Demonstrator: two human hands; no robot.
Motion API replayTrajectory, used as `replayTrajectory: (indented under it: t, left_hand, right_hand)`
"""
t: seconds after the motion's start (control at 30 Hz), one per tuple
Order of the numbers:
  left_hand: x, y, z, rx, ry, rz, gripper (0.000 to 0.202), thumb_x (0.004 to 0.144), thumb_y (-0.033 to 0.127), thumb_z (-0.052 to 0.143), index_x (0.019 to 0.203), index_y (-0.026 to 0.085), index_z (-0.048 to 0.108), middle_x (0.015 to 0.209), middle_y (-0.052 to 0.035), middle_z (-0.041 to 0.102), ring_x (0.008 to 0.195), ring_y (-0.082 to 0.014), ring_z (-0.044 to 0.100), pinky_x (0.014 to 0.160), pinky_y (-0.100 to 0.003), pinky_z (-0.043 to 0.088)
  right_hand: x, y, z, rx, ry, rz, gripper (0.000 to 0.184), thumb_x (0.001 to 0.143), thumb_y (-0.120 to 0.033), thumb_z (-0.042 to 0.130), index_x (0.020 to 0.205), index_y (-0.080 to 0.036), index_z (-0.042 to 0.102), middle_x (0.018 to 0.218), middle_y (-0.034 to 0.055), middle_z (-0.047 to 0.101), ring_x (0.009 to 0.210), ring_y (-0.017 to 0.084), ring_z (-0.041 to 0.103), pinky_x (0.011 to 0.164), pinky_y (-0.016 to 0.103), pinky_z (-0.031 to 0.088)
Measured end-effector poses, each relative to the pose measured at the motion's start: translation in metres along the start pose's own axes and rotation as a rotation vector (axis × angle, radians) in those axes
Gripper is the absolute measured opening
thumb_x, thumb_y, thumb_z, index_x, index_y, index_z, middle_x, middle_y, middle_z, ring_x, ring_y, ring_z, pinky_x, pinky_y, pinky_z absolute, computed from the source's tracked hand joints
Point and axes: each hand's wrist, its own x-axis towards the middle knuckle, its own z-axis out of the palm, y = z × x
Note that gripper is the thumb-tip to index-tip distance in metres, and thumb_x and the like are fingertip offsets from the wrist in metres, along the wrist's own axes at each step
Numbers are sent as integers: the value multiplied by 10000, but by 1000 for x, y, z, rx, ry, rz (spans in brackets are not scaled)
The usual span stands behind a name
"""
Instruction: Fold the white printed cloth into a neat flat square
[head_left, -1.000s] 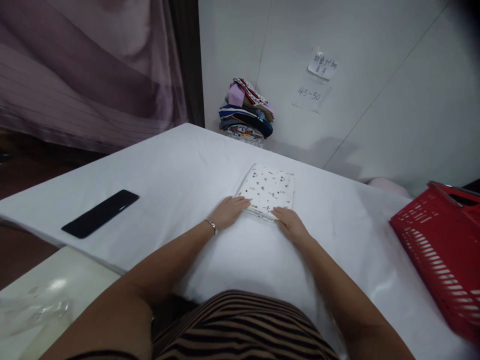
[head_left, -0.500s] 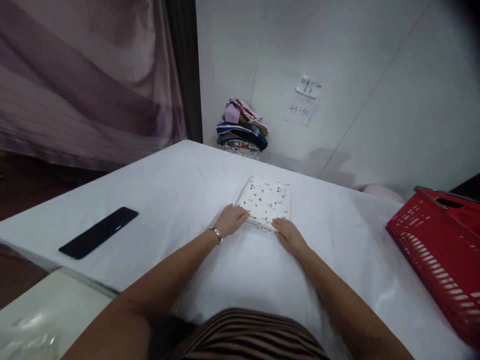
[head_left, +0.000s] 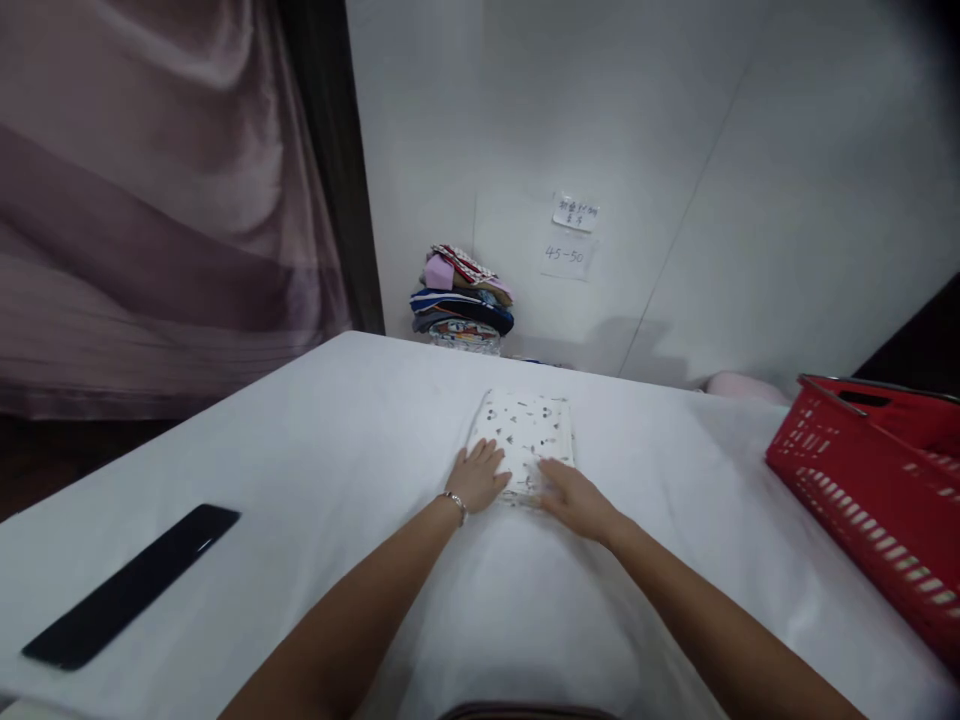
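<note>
A folded white cloth with small dark prints (head_left: 529, 430) lies flat on the white-covered table (head_left: 337, 440), a little beyond the middle. My left hand (head_left: 478, 476) rests on the cloth's near left corner with its fingers spread flat. At the near right edge of the cloth my right hand (head_left: 571, 495) lies palm down, fingers stretched out. A thin bracelet circles my left wrist. Neither hand grips anything.
A red plastic basket (head_left: 870, 490) stands at the right edge of the table. A black phone (head_left: 131, 583) lies near the front left. A stack of folded coloured clothes (head_left: 461, 300) sits at the far edge against the white wall, under two paper notes (head_left: 574, 235).
The view has tilted up and my arms have stretched further forward. Both hands stay on the near edge of the folded cloth, which has slid a little away from me.
</note>
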Motion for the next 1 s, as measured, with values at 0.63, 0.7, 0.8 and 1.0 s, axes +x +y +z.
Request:
replayTrajectory:
  t: [0.63, 0.7, 0.8, 1.0]
  left_hand:
    - [9, 4, -24, 19, -162, 16, 563, 867, 483, 319, 1358, 215, 375, 1496, -67, 239, 1382, -258, 168, 1076, -575, 144]
    - [24, 6, -34, 34, -184, 26, 551, 850, 503, 349, 1315, 218, 433, 1480, -84, 281, 1370, -278, 202, 1063, -597, 143]
    - [52, 5, -37, 77, -43, 12, 558, 870, 510, 295, 1326, 213, 420, 1496, -78, 241, 1384, -266, 154, 1078, -578, 112]
    - [75, -11, -9, 16, -56, -108, 666, 867, 553, 199, 1421, 189, 262, 1527, -45, 107, 1399, -248, 78, 1092, -533, 147]
  right_hand:
    - [90, 50, 34, -221, -48, 625, 819, 856, -619, 216, 1436, -41, 196, 1516, 153, 97, 1390, 281, 11, 1080, 454, 45]
    - [90, 50, 35, -223, -43, 617, 821, 857, -619, 206, 1435, -36, 195, 1515, 157, 99, 1390, 283, 8, 1077, 455, 53]
    - [88, 50, 35, -224, -49, 629, 814, 861, -615, 201, 1436, -39, 190, 1517, 152, 91, 1390, 279, 3, 1076, 458, 54]
    - [97, 45, 24, -198, -115, 651, 828, 853, -641, 218, 1434, -51, 208, 1517, 150, 96, 1391, 275, 21, 1083, 456, 46]
